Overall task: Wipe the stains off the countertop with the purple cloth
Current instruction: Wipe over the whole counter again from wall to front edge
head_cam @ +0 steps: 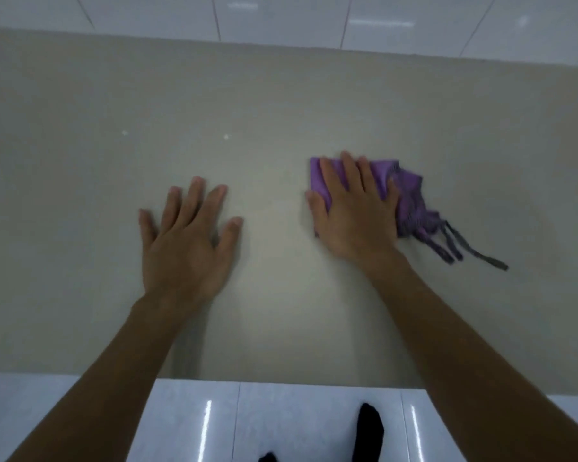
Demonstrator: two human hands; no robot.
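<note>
My right hand [354,208] lies flat on the folded purple cloth [409,195], fingers straight, pressing it onto the beige countertop [281,95]. The cloth's frayed dark threads [464,248] trail to the right of the hand. My left hand [187,238] rests flat on the bare countertop, fingers spread, about a hand's width left of the cloth. Two small white specks [125,132] [226,137] mark the counter beyond my left hand. The right hand and cloth look slightly blurred.
White wall tiles [281,18] border the counter's far edge. The counter's near edge [281,383] runs across the bottom, with glossy white floor tiles [297,425] and a dark-socked foot [369,428] below.
</note>
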